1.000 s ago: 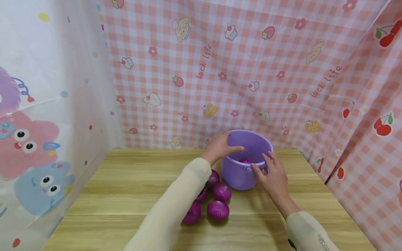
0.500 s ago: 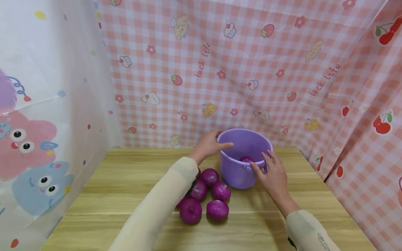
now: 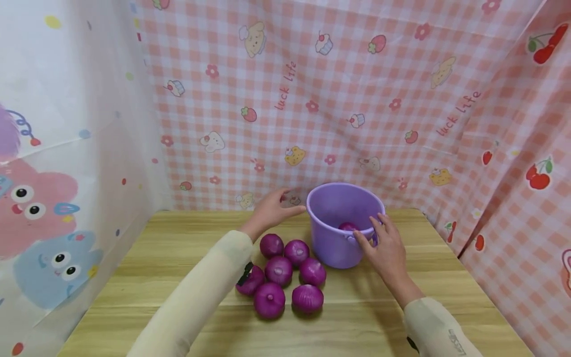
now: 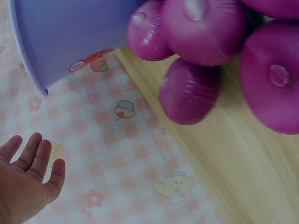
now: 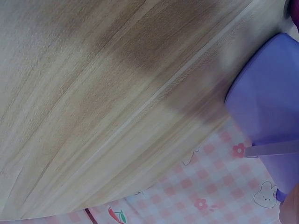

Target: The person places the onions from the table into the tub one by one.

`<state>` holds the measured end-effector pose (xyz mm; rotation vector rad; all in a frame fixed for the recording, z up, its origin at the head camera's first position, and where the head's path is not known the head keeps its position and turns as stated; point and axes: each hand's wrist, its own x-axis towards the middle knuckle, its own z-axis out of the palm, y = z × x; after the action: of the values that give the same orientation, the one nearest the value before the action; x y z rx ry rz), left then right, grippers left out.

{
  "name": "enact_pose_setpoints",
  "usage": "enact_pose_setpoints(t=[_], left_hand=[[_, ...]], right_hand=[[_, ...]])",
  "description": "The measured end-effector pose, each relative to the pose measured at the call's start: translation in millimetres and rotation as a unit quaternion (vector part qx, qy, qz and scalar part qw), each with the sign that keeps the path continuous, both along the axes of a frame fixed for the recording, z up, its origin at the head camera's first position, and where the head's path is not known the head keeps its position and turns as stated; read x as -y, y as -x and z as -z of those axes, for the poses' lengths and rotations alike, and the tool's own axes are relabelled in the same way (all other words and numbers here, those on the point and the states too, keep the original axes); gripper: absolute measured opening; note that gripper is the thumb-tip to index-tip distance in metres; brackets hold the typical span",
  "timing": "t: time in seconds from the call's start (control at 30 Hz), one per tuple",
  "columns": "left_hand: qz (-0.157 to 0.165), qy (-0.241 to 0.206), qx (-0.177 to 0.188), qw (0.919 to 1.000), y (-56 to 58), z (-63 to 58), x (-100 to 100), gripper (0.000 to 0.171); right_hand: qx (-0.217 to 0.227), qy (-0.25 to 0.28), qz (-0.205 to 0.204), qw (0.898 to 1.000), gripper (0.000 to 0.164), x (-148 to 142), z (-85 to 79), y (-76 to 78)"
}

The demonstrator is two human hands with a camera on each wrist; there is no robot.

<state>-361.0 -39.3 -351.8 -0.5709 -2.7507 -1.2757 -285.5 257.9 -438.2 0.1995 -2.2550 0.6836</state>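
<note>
A purple bucket stands upright toward the back right of the wooden table, with a red onion inside it. My right hand holds the bucket's right rim, thumb at the front and fingertips over the edge by the handle. My left hand is just left of the bucket, fingers loosely extended and holding nothing; the left wrist view shows its spread fingers apart from the bucket wall. Several red onions lie grouped on the table in front of the bucket, one partly behind my left wrist.
The wooden table meets a pink checked cloth hanging behind it. A white cartoon-print cloth hangs at the left and a cherry-print cloth at the right.
My left hand has moved left, from over the bucket's opening to outside its left rim, uncovering more onions. The right hand has stayed at the bucket's rim.
</note>
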Motion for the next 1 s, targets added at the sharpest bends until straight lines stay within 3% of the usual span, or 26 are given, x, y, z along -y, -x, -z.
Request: enact_pose_setpoints(t=[0.4,0.6,1.0], left_hand=[[-0.011,-0.016,0.028,0.9994,-6.7,17.8,34.9,0.079],[-0.011,-0.013,0.025,0.9995,-8.8,27.3,48.6,0.077],[-0.019,-0.012,0.059,0.998,-23.7,49.3,88.8,0.083]], right_hand=[[0.005,0.004,0.001,1.0,0.06,-0.4,1.8,0.4],[0.016,0.002,0.001,1.0,0.06,-0.6,2.8,-0.8],[0.006,0.004,-0.001,1.0,0.06,-0.4,1.3,0.2]])
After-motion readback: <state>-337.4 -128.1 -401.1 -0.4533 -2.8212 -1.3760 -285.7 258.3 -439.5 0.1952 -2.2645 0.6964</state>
